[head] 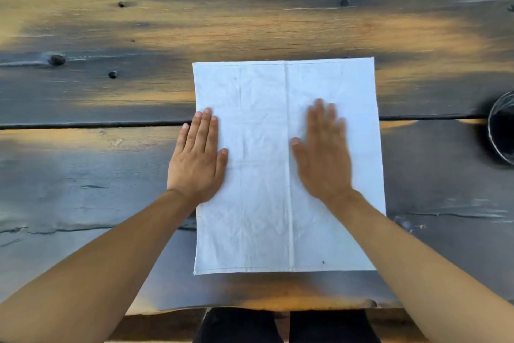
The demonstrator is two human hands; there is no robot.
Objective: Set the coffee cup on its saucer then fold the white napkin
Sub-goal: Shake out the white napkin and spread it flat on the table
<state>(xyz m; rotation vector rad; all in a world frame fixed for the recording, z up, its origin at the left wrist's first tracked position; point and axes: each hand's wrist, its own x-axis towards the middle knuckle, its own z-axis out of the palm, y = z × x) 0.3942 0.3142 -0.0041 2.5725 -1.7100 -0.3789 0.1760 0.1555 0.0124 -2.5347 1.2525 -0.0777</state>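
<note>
So the white napkin (264, 175) is spread flat on the wood table (111, 92) right in front of me. My left hand (197, 159) presses its left edge, fingers straight, and my right hand (324, 153) lies flat right of its center crease, a bit blurry.

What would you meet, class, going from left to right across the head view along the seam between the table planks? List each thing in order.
Bare wooden table → left hand on the napkin's left edge → white napkin → right hand flat on it → dark round dish, cut off at the frame's edge.
</note>
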